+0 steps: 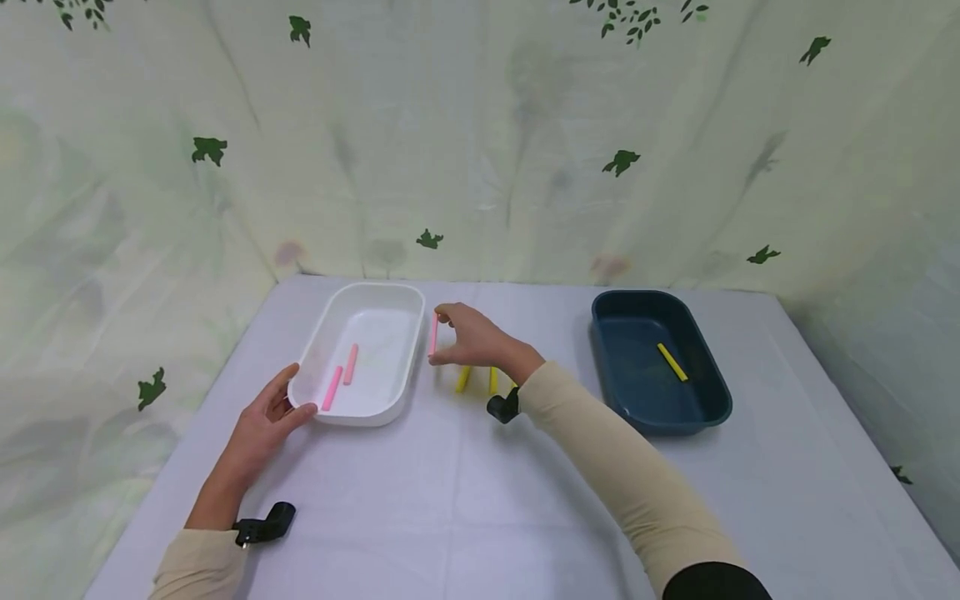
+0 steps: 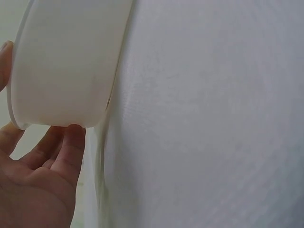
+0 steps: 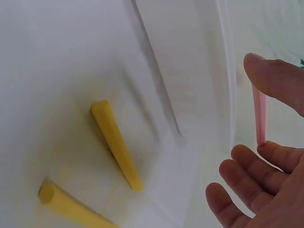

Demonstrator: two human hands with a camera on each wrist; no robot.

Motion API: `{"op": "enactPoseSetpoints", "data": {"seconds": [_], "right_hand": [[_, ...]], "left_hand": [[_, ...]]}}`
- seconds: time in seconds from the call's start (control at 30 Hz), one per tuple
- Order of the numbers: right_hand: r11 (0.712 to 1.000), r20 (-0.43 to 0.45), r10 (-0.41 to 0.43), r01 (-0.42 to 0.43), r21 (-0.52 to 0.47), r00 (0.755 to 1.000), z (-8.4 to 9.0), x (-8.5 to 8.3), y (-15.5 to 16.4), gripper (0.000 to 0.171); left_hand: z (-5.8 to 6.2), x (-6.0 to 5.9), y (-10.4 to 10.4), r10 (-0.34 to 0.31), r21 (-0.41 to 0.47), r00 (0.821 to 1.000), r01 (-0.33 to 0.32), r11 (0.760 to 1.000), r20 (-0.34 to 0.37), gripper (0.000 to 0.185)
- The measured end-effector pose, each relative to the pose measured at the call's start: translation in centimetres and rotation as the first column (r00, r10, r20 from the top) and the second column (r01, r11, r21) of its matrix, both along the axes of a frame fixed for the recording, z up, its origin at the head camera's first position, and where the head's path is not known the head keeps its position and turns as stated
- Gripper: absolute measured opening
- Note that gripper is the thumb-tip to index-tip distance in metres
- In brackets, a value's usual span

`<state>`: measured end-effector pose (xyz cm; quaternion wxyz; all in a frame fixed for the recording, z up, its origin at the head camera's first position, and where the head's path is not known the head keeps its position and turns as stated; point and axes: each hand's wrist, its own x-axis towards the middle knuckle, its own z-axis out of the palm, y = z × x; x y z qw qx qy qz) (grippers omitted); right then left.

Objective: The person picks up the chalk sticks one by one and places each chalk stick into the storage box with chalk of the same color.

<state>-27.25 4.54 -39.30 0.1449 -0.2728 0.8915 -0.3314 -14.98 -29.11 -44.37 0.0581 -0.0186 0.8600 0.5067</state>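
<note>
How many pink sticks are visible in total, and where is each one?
3. Two pink sticks lie in the white tray. The third pink stick is pinched upright in the right hand, beside the tray. More may be hidden by the hand.

pink stick (image 1: 433, 334) | upright, pinched end to end | beside white tray (image 1: 341, 311)

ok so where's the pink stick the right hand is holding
In the head view the thin pink stick is pinched upright in the right hand, just right of the white plastic tray, above the white table.
</note>
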Motion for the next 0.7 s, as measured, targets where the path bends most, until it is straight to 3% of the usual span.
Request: {"op": "enactPoseSetpoints", "data": {"seconds": [0.7], "right_hand": [[0.999, 0.016, 0.027, -0.028, 0.035, 1.0, 0.0, 0.4, -2.9, 0.082]], "left_hand": [[0.1, 0.1, 0.0, 0.0, 0.021, 1.0, 0.0, 1.0, -0.007, 0.084]]}}
